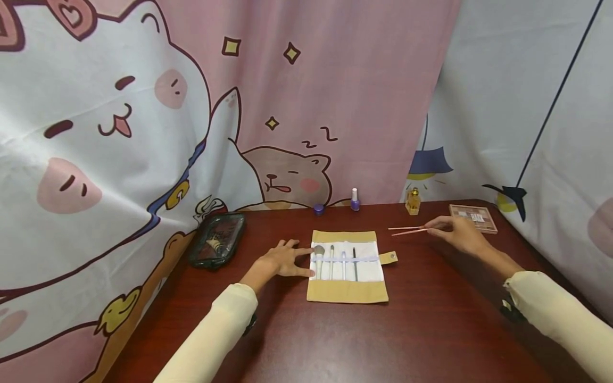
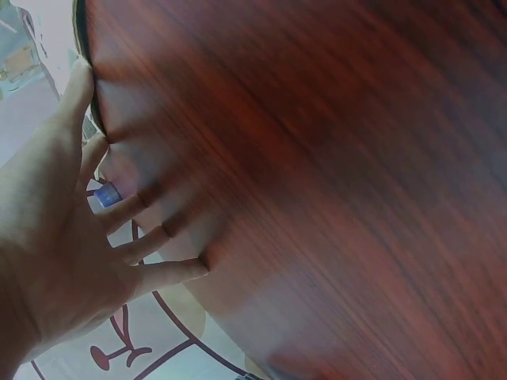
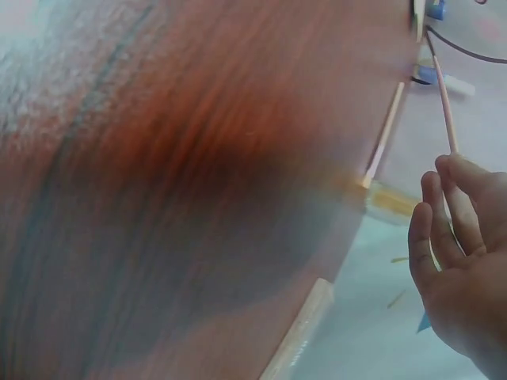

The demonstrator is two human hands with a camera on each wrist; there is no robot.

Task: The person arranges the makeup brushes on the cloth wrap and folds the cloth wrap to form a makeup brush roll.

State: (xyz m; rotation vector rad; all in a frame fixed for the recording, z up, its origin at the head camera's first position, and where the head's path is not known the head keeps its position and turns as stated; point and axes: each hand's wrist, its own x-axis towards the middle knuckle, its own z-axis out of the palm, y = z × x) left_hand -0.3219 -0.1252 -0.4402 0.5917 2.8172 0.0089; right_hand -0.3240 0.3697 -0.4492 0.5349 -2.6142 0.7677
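An unrolled tan brush roll (image 1: 347, 291) with a white inside lies mid-table, several makeup brushes (image 1: 319, 255) under its lilac band. My left hand (image 1: 286, 259) spreads its fingers at the roll's left edge, thumb and index fingertips on that edge and the others toward the table. To the right of the roll, my right hand (image 1: 457, 234) pinches a thin pink stick (image 3: 445, 103) between thumb and fingertips, its free end pointing left. A second thin pink stick (image 3: 384, 134) lies on the table just beyond it. The roll's snap strap (image 1: 388, 258) points right.
Along the back edge stand a small purple jar (image 1: 319, 209), a purple nail polish bottle (image 1: 355, 200) and a gold perfume bottle (image 1: 413, 202). A palette (image 1: 474, 218) lies behind my right hand. A black-edged clear pouch (image 1: 217, 239) lies far left. Printed curtains (image 1: 373, 106) border the table.
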